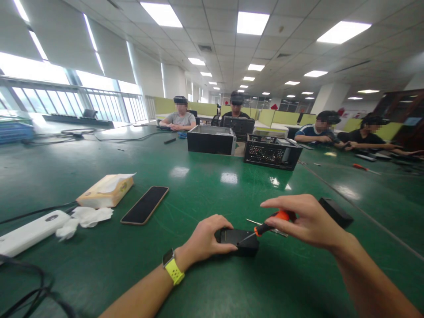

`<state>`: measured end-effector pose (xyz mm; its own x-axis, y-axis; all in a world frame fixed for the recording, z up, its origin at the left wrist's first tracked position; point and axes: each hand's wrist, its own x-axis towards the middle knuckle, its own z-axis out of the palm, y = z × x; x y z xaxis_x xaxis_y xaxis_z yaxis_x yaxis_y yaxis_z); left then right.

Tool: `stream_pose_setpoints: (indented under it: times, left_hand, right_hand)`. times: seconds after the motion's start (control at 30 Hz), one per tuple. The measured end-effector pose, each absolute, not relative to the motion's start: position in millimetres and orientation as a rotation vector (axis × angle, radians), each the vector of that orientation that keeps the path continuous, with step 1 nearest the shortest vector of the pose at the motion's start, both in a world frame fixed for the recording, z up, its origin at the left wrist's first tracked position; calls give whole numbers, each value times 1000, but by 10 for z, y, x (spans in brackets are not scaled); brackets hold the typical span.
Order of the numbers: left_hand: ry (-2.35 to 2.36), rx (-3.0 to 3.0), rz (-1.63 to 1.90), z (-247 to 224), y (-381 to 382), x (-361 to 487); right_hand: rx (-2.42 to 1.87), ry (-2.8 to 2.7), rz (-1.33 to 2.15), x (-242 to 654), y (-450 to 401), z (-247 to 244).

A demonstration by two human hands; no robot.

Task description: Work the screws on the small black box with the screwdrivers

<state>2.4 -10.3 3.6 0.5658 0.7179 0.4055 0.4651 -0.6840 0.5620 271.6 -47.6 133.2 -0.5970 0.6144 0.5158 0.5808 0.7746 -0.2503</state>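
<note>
A small black box (247, 248) lies on the green tabletop, its exact kind unclear. My left hand (210, 236) wraps around its left end, thumb along the near side. In my right hand (306, 221) is a screwdriver (263, 228) with an orange and black handle, its index finger lifted away from the handle. The screwdriver's shaft slants down to the left, and its tip meets the top of the box near my left thumb. Behind the box lies a thin metal rod (253, 221), partly hidden by the screwdriver.
Another black block (335, 213) sits right of my right hand. To the left are a phone (145, 205), a tissue pack (107, 190), crumpled tissue (91, 216) and a white power strip (36, 232). Farther back stand computer cases (212, 140), with several people seated beyond.
</note>
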Motion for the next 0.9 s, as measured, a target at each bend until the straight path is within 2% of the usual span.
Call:
stream_pose_setpoints:
  times: [0.9]
  left_hand:
    - [955, 2430, 879, 33, -109, 29]
  right_hand:
    - [-868, -2410, 125, 2725, -480, 1350]
